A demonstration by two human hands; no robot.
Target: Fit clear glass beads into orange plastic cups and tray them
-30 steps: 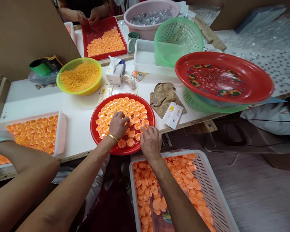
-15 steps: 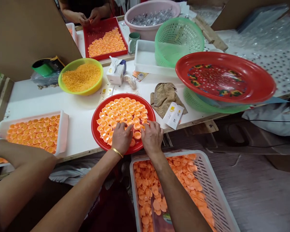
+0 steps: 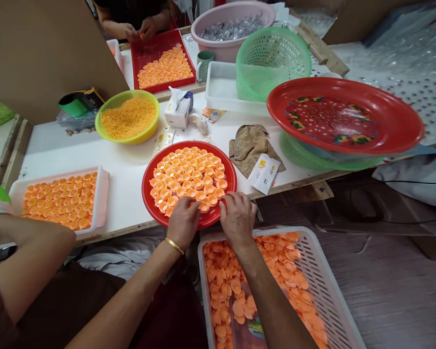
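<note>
On the white-topped counter (image 3: 125, 186), shallow orange plastic cups (image 3: 187, 177) covered most of a round red plastic tray (image 3: 146, 194), a layer seemingly well along, while loose orange pieces (image 3: 283, 266) lay heaped in a white slatted plastic crate (image 3: 329, 286) below. The left hand (image 3: 183, 223) and right hand (image 3: 238, 219) were curled at the tray's near edge; whether either grip held a cup could not be told.

Down and forward from the head, the table (image 3: 125, 167) was viewed, the plate (image 3: 147, 189) caught close, near mid-frame!
</note>
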